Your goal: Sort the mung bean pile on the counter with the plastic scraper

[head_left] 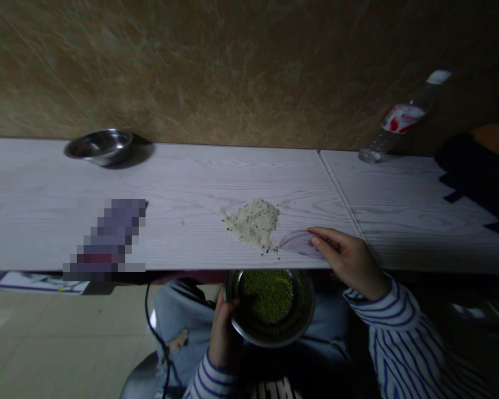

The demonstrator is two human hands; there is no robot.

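Note:
My left hand (227, 327) is closed on the rim of a steel bowl (270, 338), held just below the table's front edge over my lap. Green beans (268, 296), mung beans by their look, cover its bottom. My right hand (355, 257) pinches a clear, purplish protractor (301, 244) by its right end, low over the table. The protractor's left tip is beside a pile of white rice (255, 221) with dark green beans mixed through it. A few beans lie loose at the pile's front edge. My right palm is hidden from view.
A second steel bowl (102, 147) sits at the back left. A plastic bottle (403, 119) stands by the wall, near a dark cloth-like item (474, 172) at right. A pixelated purple object (112, 233) lies at left. A seam (341, 191) crosses the white table (187, 177); a cable (152, 324) hangs below.

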